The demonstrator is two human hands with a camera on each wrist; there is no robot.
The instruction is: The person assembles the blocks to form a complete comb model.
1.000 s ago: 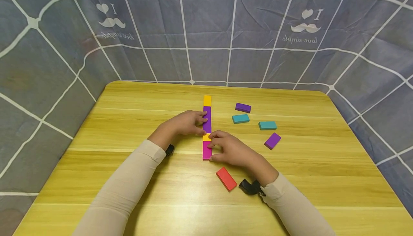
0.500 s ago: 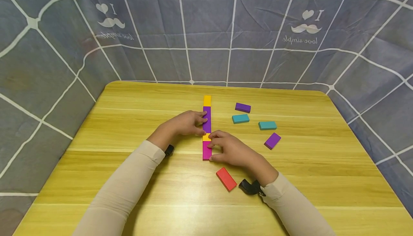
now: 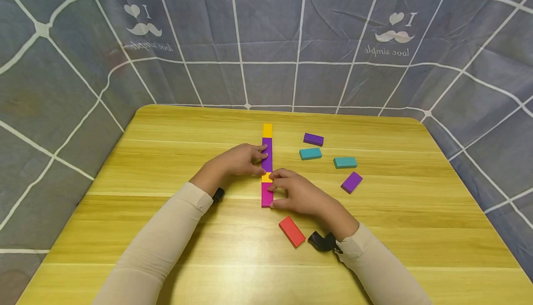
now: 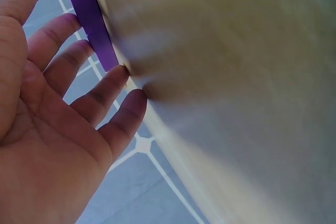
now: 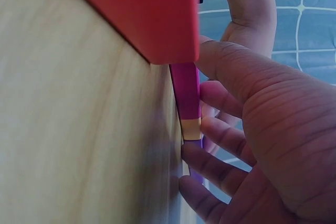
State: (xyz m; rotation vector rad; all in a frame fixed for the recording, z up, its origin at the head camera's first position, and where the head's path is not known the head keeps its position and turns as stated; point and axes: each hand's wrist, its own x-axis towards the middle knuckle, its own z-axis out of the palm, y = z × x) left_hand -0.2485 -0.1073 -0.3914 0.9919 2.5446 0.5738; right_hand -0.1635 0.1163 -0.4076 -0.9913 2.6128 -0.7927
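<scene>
A straight row of flat blocks runs away from me along the table's middle. Its near end is a magenta block (image 3: 267, 199), followed by a yellow block (image 3: 265, 178), a long purple stretch (image 3: 269, 164) and another yellow block (image 3: 268, 130). My left hand (image 3: 239, 159) lies along the row's left side, its loosely bent fingertips touching the purple stretch. From the right, my right hand (image 3: 301, 195) touches the magenta block with thumb and index finger; another fingertip is at the near yellow block. Fingers look extended in the right wrist view.
A red block (image 3: 292, 232) lies by my right wrist. Right of the row are two teal blocks (image 3: 310, 153) and two purple blocks (image 3: 351, 182). The wooden table (image 3: 166, 133) meets a grey checked curtain (image 3: 270, 32) at the back and sides.
</scene>
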